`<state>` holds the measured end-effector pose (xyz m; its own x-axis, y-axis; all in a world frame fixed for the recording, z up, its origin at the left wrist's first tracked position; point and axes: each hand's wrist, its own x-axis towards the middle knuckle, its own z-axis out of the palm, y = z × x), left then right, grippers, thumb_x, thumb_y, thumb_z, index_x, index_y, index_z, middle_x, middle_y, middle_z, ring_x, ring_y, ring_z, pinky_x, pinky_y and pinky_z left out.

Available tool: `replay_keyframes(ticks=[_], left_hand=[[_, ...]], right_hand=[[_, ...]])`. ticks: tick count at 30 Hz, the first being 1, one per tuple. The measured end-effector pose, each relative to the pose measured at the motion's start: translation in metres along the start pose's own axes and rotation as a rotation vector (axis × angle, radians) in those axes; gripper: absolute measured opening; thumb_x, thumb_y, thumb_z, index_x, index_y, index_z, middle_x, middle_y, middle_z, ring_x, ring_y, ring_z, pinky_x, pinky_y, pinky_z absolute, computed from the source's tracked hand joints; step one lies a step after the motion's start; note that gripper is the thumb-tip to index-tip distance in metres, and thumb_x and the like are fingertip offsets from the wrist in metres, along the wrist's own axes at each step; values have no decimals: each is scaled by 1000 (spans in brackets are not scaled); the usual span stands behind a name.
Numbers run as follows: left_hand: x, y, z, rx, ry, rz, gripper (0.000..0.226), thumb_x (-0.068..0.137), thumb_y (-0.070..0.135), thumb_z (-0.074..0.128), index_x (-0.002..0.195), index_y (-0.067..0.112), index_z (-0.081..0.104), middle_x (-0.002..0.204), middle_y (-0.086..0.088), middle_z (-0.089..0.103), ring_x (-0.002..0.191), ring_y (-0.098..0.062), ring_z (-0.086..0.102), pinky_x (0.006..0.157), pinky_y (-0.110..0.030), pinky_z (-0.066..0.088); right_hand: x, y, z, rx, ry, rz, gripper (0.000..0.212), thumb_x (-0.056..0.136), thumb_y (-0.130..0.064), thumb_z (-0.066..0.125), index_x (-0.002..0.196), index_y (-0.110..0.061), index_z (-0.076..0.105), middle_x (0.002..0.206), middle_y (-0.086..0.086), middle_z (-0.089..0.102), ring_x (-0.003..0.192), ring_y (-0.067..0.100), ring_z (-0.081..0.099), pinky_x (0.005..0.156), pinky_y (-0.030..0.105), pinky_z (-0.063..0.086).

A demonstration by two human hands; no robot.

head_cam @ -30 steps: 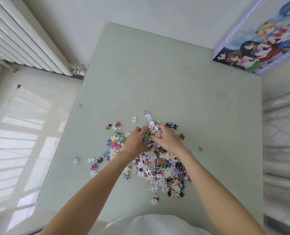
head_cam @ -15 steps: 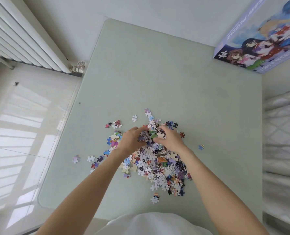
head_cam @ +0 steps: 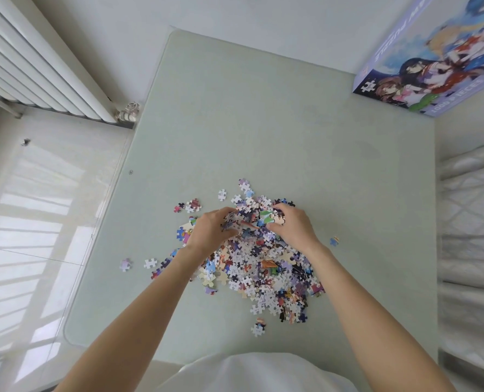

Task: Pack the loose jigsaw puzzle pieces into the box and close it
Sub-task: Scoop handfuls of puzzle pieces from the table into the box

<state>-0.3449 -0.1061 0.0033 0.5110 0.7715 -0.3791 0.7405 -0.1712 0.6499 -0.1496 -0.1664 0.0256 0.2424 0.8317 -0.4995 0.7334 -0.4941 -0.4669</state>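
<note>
Fingers (head_cam: 229,219) of both our hands curl around a clump of pieces (head_cam: 263,258), which we've gathered tighter since a second ago | pile mid-counter (head_cam: 263,123) | box (head_cam: 433,58) shut, far right corner, well apart | scoop seems ready; nothing packed yet

Bright soft daylight, window-bar light stripes on the floor (head_cam: 31,250) at left, strong wide-angle edge bending, mostly sharp.

One pale green counter (head_cam: 263,123), one illustrated cardboard puzzle box (head_cam: 438,60), one white ribbed radiator (head_cam: 37,58), two bare hands (head_cam: 211,232) (head_cam: 294,226), and way too many colourful jigsaw pieces (head_cam: 266,273) under and around them to count.
</note>
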Motion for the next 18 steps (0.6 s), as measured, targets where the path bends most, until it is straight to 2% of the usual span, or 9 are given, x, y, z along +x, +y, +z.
replay_keyframes(ticks=[3, 7, 10, 12, 15, 18], left_hand=[[-1, 3, -1, 23, -9, 17, 48, 84, 25, 68, 129, 18, 52, 106, -8, 68, 82, -20, 63, 77, -28, 48], [-3, 5, -3, 40, -35, 13, 44, 88, 25, 62, 130, 18, 51, 100, -8, 70, 77, -19, 64, 78, -29, 51], [-6, 7, -5, 30, -15, 16, 39, 91, 25, 58, 129, 16, 53, 98, -7, 70, 65, -14, 56, 71, -23, 46], [-8, 11, -6, 20, -1, 11, 35, 93, 24, 54, 127, 16, 55, 98, -7, 70, 66, -15, 57, 71, -23, 46], [-9, 15, -6, 11, 12, 0, 33, 95, 23, 50, 127, 16, 55, 99, -9, 70, 73, -17, 61, 73, -25, 47], [-9, 27, -3, 18, 24, 20, 32, 95, 22, 50, 126, 15, 57, 105, -8, 68, 83, -20, 64, 76, -25, 48]], right_hand=[[-7, -2, 2, -105, 26, -80, 37, 89, -20, 61, 122, -5, 54, 108, 11, 63, 91, 21, 59, 82, 31, 46], [-14, -2, 5, -191, 55, -101, 43, 90, -22, 60, 131, -13, 51, 82, 6, 67, 65, 14, 53, 70, 27, 48], [-18, -2, 2, -157, 96, -79, 42, 90, -25, 61, 130, -16, 52, 82, 6, 69, 65, 16, 56, 68, 28, 48], [-23, 0, -3, -106, 144, -60, 43, 89, -26, 61, 129, -14, 53, 86, 7, 70, 67, 18, 59, 71, 30, 50], [-30, 7, -11, -2, 198, -58, 42, 89, -26, 62, 128, -13, 54, 83, 7, 70, 48, 6, 43, 65, 26, 47], [-36, 19, -19, 81, 229, -73, 43, 87, -27, 64, 127, -14, 56, 85, 5, 71, 44, -4, 36, 58, 18, 39]])
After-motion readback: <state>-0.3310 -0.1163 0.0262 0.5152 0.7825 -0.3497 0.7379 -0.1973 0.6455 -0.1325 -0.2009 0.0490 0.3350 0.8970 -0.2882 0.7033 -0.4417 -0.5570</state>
